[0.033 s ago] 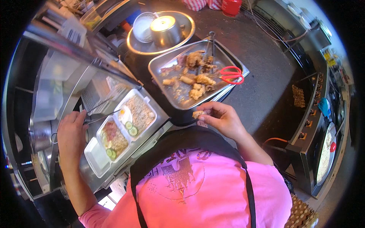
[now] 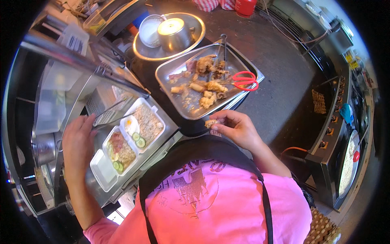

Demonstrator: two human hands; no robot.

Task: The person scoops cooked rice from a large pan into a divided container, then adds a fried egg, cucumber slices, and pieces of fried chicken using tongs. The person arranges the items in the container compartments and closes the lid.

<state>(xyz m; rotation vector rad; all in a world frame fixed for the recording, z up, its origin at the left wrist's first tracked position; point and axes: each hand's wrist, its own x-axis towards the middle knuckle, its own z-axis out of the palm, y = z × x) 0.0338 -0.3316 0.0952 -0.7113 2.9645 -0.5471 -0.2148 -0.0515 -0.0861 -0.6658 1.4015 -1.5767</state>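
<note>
My left hand is closed on a pair of metal tongs, whose two arms stand apart over the edge of the foam boxes. Between thumb and fingers of my right hand is a small piece of fried food, held in front of the apron. One white foam box has rice, an egg and cucumber slices in it. Beside it, a second foam box holds rice, reddish meat strips and cucumber, its lid folded back. Fried pieces lie in a metal tray beyond my right hand.
Red-handled scissors rest on the tray's right side, with a dark-handled utensil at its far edge. Behind stands a round metal basin with a metal pot and a strainer. A stove runs along the right.
The view has shifted slightly, so the tray and basin sit a little further left. Both hands keep their hold, and the left hand with the tongs has moved slightly.
</note>
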